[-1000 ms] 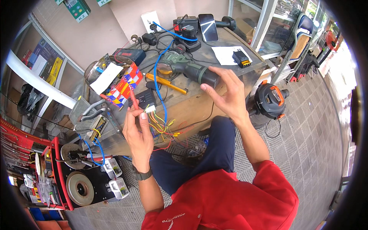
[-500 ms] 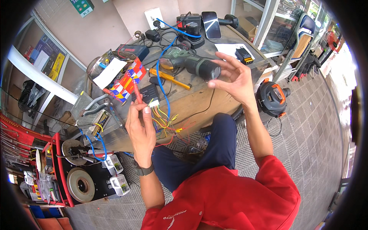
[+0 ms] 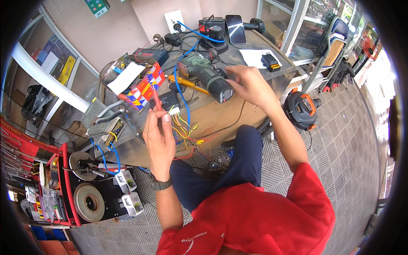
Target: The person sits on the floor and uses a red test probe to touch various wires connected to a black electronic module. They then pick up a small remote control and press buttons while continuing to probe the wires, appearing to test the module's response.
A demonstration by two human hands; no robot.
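My left hand (image 3: 160,138) is raised over the near edge of the wooden workbench (image 3: 221,114). It pinches a small white connector (image 3: 174,111) with a bundle of yellow, red and blue wires (image 3: 187,131) hanging below, and a thin red-handled tool (image 3: 154,98) stands up between its fingers. My right hand (image 3: 250,85) reaches over the bench with fingers apart, holding nothing, right beside the butt of a dark green cordless drill (image 3: 206,74) that lies on its side. A yellow-handled screwdriver (image 3: 187,83) lies next to the drill.
A colourful box (image 3: 142,89), a phone (image 3: 235,29), a black charger (image 3: 214,32), a paper sheet (image 3: 257,57) with a small black device (image 3: 270,62) sit on the bench. An orange-black vacuum (image 3: 302,109) stands on the floor right. A red tool cart (image 3: 63,187) stands left.
My right hand has dropped from in front of me to the bench beside the drill. The left hand keeps hold of the connector and wires, shifted slightly.
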